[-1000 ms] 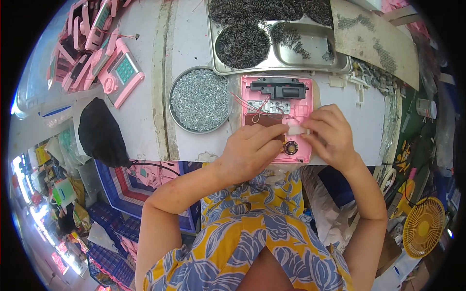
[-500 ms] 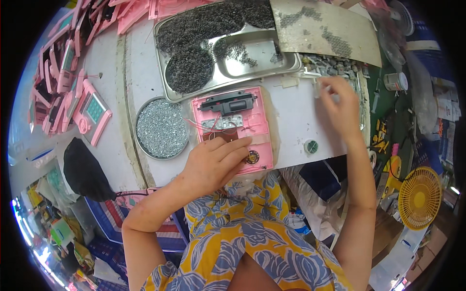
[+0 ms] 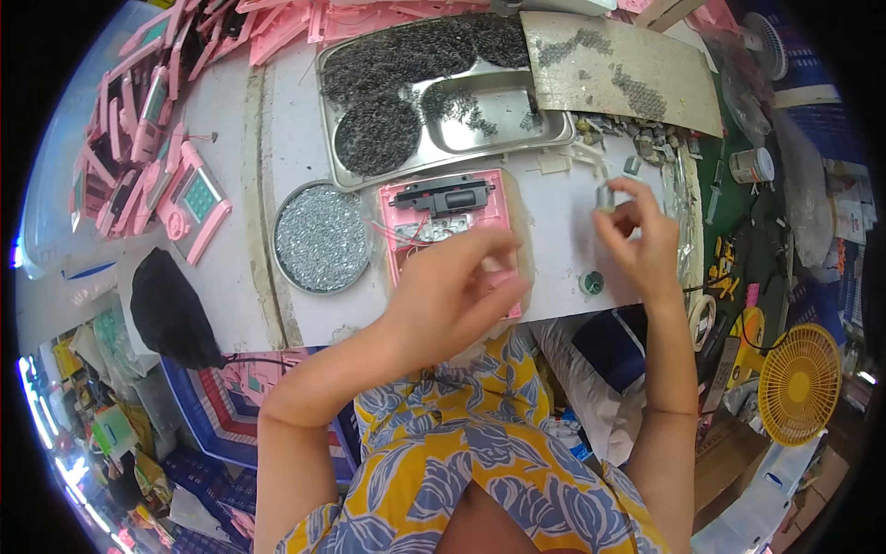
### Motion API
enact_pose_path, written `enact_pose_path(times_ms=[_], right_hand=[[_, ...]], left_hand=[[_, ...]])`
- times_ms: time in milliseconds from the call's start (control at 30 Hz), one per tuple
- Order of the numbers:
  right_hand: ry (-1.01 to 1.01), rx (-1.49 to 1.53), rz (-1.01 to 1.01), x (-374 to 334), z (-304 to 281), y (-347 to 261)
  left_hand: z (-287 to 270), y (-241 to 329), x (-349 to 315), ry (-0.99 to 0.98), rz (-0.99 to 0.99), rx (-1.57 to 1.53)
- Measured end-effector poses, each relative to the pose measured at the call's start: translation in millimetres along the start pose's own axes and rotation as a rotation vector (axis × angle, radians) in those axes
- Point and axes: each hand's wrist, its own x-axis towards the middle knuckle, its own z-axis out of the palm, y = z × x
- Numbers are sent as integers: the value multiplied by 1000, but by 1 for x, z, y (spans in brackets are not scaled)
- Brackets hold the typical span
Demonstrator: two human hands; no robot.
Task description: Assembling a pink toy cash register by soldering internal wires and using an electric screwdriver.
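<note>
In front of me on the table lies a pink plastic housing (image 3: 498, 198) fitted with a long black plastic mechanism (image 3: 443, 196), a metal plate and thin red wires. My left hand (image 3: 452, 286) hovers over the lower part of the housing, fingers apart, holding nothing that I can see. To the right, my right hand (image 3: 641, 231) pinches a small grey metal cylinder (image 3: 604, 197), which looks like a small motor, between thumb and fingertips. Near that hand a similar grey piece (image 3: 631, 165) lies on the table. A small round green-topped container (image 3: 592, 283) stands below it.
A steel tray (image 3: 563, 129) of dark springs stands at the back, with a board (image 3: 683, 97) over its right side and grey metal parts (image 3: 651, 138) underneath. A round dish (image 3: 280, 235) of silvery screws sits left. Pink casings (image 3: 198, 203) pile up far left. A yellow fan (image 3: 798, 383) is at right.
My right hand has drawn back toward me from the parts at the back right, and the grey cylinder now shows in it. My left hand has lifted off the housing and moved right, fingers spreading.
</note>
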Motion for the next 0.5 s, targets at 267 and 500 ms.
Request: enact_pose_path(times_ms=[267,500], right_hand=[[-130,434,-112,-34,5,-53],[-269,947,341,-30,-2,-34]], left_hand=[[15,-5,45,-140,-7,-102],[23,-2,48,-112,517,397]])
